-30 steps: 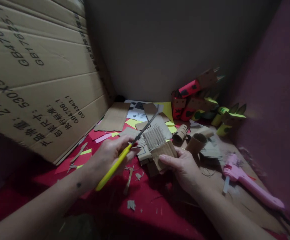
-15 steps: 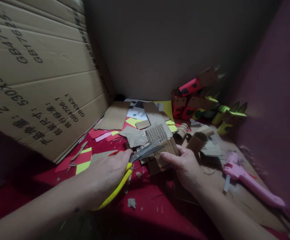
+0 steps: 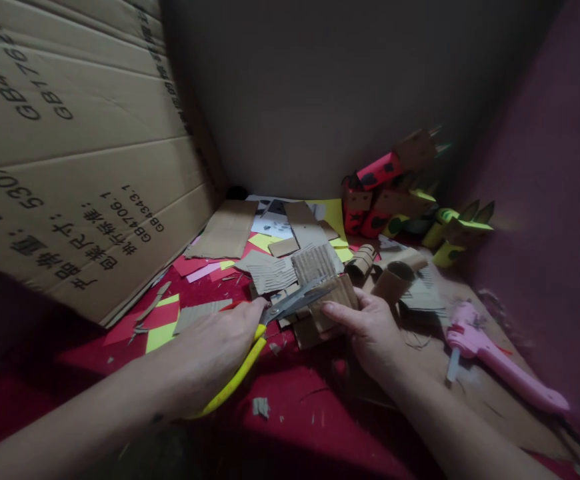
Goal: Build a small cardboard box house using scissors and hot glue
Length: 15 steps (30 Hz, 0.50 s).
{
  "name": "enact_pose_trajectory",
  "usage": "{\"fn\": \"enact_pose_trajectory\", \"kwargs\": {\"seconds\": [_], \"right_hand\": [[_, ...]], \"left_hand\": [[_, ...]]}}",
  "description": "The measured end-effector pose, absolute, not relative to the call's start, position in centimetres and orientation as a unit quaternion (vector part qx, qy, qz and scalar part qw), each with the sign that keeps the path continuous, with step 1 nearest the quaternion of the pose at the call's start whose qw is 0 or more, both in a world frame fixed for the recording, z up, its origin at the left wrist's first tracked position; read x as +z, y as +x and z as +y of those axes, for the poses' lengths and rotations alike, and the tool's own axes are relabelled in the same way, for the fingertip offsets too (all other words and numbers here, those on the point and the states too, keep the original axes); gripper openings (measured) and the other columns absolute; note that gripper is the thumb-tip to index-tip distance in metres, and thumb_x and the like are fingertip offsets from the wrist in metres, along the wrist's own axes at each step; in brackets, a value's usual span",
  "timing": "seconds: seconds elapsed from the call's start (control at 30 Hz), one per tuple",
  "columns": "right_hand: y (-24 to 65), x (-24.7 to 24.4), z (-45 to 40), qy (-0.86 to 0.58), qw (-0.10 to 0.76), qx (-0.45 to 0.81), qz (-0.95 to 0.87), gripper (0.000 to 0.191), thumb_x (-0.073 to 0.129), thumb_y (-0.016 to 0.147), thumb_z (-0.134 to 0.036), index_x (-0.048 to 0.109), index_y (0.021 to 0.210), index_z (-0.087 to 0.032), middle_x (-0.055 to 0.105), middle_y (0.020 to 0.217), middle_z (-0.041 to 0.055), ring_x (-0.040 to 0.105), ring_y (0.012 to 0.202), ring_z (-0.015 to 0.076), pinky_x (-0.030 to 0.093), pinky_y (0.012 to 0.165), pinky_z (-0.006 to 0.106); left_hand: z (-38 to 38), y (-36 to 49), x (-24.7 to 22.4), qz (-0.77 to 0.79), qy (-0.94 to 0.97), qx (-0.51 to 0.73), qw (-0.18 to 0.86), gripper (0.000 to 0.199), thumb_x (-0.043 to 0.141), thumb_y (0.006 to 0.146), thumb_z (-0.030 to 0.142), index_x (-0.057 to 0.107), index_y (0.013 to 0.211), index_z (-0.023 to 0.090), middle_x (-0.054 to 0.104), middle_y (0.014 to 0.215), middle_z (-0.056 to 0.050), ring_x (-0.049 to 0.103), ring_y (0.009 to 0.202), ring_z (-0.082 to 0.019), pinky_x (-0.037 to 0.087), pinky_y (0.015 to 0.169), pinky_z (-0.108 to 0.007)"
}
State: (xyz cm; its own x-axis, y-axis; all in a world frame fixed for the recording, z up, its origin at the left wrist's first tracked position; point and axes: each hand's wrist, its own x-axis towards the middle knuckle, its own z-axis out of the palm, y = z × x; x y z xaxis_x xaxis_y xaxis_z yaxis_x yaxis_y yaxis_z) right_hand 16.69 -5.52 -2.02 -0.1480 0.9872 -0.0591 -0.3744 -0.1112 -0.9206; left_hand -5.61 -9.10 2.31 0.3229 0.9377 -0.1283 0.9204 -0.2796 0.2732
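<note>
My left hand (image 3: pixel 225 347) is closed round the handles of yellow and red scissors (image 3: pixel 240 380). Their blades point right and lie against the upper left part of a small brown cardboard piece (image 3: pixel 334 303). My right hand (image 3: pixel 373 323) pinches that piece at its right side, thumb on top. A corrugated scrap (image 3: pixel 316 263) shows just beyond the blades. More cardboard bits lie beneath the held piece, partly hidden by it.
A large printed cardboard box (image 3: pixel 85 147) stands at the left. Cardboard tubes (image 3: pixel 394 283) and a pink glue gun (image 3: pixel 495 360) are at the right. Red and yellow tube figures (image 3: pixel 380 207) stand at the back. Paper scraps (image 3: pixel 163 327) litter the red cloth (image 3: pixel 290 433).
The view has shifted slightly, so the box and the scraps at the left appear a little further left. Both hands keep their grips, with the blades still at the cardboard piece.
</note>
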Motion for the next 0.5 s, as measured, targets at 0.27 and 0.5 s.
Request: {"fn": "enact_pose_trajectory", "kwargs": {"seconds": [0.27,0.5], "right_hand": [[16.7,-2.0,-5.7,-0.376,0.52,0.65,-0.407,0.032,0.084,0.061,-0.026,0.072,0.088,-0.014,0.074,0.072,0.0025,0.066,0.056,0.0142,0.057,0.046,0.023],[16.7,-1.8,-5.6,-0.383,0.514,0.656,-0.399,0.032,0.085,0.059,-0.026,0.071,0.085,-0.013,0.074,0.072,0.0039,0.067,0.056,0.0159,0.055,0.045,0.023]], "left_hand": [[-9.1,-5.0,3.4,0.576,0.796,0.014,0.185,0.032,0.043,0.085,0.029,0.054,0.114,0.022,0.068,0.101,-0.009,0.065,0.095,-0.027,0.049,0.084,-0.037],[-8.9,-5.0,3.3,0.563,0.808,0.018,0.174,0.028,0.042,0.087,0.025,0.055,0.112,0.022,0.068,0.098,-0.01,0.065,0.089,-0.026,0.049,0.08,-0.036]]}}
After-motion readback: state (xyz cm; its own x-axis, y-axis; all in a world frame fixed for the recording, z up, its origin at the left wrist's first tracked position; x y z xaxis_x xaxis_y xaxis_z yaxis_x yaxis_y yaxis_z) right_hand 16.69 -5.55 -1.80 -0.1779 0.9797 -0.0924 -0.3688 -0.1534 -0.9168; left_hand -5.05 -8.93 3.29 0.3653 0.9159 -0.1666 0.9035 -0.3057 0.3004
